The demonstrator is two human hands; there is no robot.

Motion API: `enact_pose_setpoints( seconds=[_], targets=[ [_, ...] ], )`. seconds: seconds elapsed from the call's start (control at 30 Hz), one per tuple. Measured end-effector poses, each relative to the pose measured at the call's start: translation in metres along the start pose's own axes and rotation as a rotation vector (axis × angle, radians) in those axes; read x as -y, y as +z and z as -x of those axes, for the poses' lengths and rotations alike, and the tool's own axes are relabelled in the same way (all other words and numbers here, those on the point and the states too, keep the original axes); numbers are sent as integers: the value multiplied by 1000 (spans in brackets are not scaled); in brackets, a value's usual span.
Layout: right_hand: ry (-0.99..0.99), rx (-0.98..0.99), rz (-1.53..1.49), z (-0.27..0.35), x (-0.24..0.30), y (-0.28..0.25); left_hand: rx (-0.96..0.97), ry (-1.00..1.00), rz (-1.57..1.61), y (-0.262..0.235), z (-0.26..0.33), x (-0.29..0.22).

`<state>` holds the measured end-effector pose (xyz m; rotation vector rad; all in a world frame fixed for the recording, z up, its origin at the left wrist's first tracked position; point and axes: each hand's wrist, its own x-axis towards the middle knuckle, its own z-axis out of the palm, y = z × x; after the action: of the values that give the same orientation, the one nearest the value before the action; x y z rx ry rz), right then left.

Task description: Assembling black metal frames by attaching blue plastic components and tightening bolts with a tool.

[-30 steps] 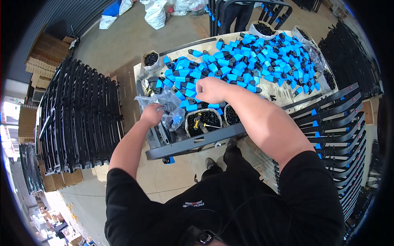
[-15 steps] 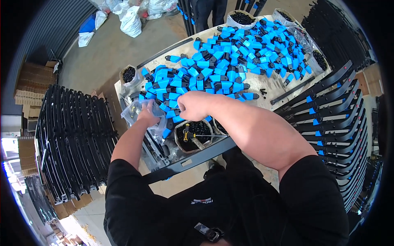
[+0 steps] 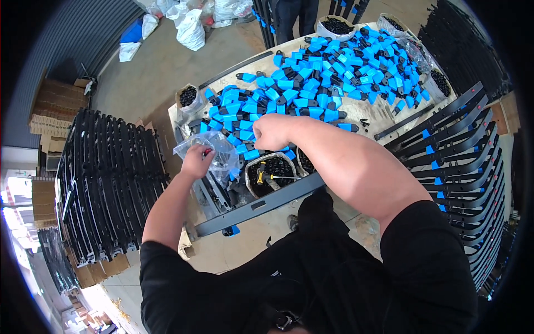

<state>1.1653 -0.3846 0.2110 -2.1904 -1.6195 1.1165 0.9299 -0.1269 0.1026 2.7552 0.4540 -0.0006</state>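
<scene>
The clear plastic bag (image 3: 214, 150) sits at the counter's (image 3: 384, 114) near-left edge, gripped by the left hand (image 3: 196, 161). The right hand (image 3: 272, 132) is clenched over blue clips (image 3: 311, 94); keeping the bag mouth wide should help.

A long black rail (image 3: 258, 209) is laid along the near edge of the worktable (image 3: 384, 114). Black frames (image 3: 105, 183) are stacked in rows on the floor to the left, with flattened cardboard (image 3: 50, 114) piled behind them. More black rails fitted with blue clips (image 3: 461, 161) are racked on the right. White sacks (image 3: 192, 25) (and one blue bag (image 3: 133, 33) beside them) are heaped on the concrete at the far side. Bags of small black parts (image 3: 336, 25) are set at the table's far edge.
</scene>
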Motion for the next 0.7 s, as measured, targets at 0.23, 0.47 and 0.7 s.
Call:
enact_pose_setpoints(
  seconds=[0.23, 0.47, 0.7],
  targets=[
    [15, -56, 35, 3, -9, 0, -119, 92, 183, -129, 83, -179],
    [-1, -98, 105, -3, -13, 3, -165, 100, 309, -128, 131, -238],
    [33, -101, 114, -1, -14, 2, 105, -251, 990, -121, 139, -279]
  ],
)
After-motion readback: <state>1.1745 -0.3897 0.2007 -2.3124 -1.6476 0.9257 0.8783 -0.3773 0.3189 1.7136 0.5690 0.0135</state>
